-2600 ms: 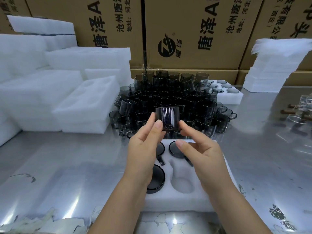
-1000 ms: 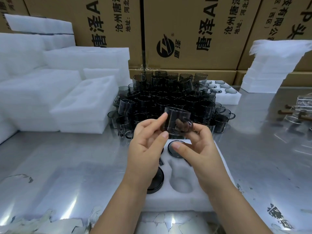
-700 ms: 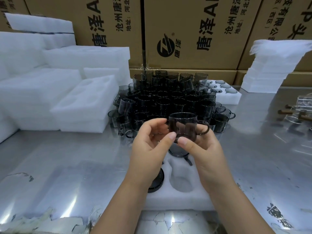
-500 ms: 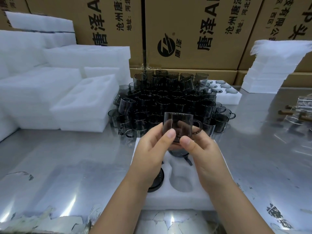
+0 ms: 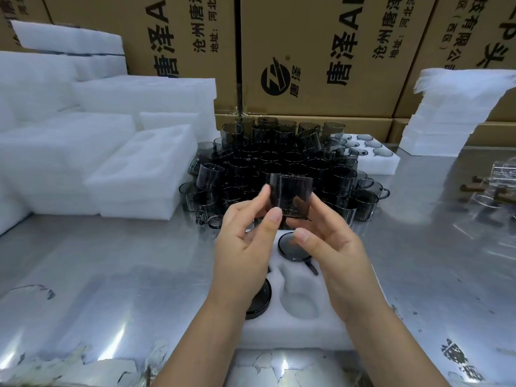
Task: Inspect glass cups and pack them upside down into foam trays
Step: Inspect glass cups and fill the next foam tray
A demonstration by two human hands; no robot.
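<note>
Steel table [image 5: 111,261] at a packing bench: our fingertips [image 5: 264,192] pinch a smoked cup [image 5: 290,196] by its wall. The left hand [image 5: 243,247] and right hand [image 5: 332,247] curl closely round it from either side, holding it above the foam tray [image 5: 293,331]. There, inverted cups [image 5: 293,248] sit beside an open pocket [image 5: 300,305]. Beyond lie the pile [image 5: 279,157] and boxes [image 5: 307,51]. We judge the glass light, stiff, slick and breakable. It is best gripped on the wall, thumb opposite fingers, not by the rim.
</note>
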